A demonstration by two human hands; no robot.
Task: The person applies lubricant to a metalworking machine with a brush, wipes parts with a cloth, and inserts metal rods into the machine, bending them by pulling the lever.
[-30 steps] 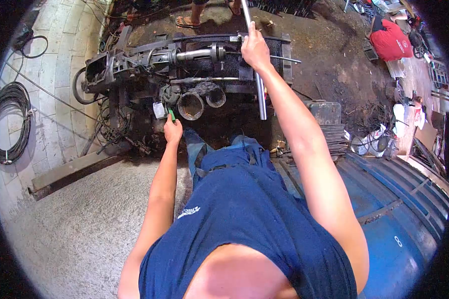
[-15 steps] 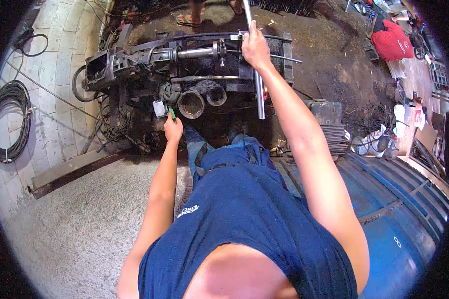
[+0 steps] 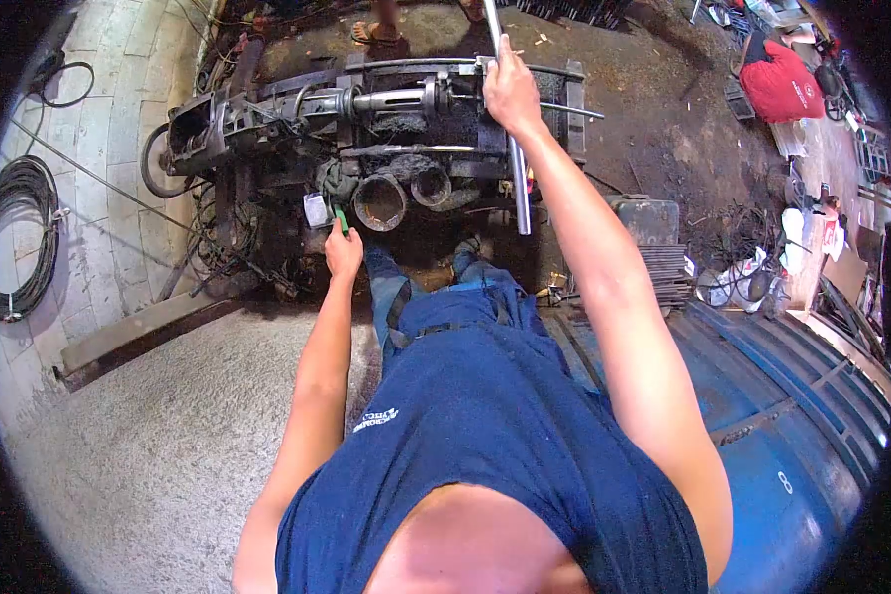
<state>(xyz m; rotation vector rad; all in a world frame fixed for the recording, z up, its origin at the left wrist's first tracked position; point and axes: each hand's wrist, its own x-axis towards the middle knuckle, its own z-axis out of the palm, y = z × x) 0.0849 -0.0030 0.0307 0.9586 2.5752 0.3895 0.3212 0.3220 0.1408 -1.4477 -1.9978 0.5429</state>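
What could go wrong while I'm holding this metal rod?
Your right hand grips the metal rod, whose far end appears close to another person's sandaled feet; a swing might hit them. Tangled cables lie left of your legs and could catch a step that way.

shaft [image 3: 394, 101]: turned, dark slot now showing lengthwise | collar [image 3: 432, 97]: turned too | wearer's right foot [image 3: 467, 245]: more visible ahead of trouser leg | view: shifted slightly; machine [image 3: 230, 139], tube [image 3: 521, 193] higher in frame
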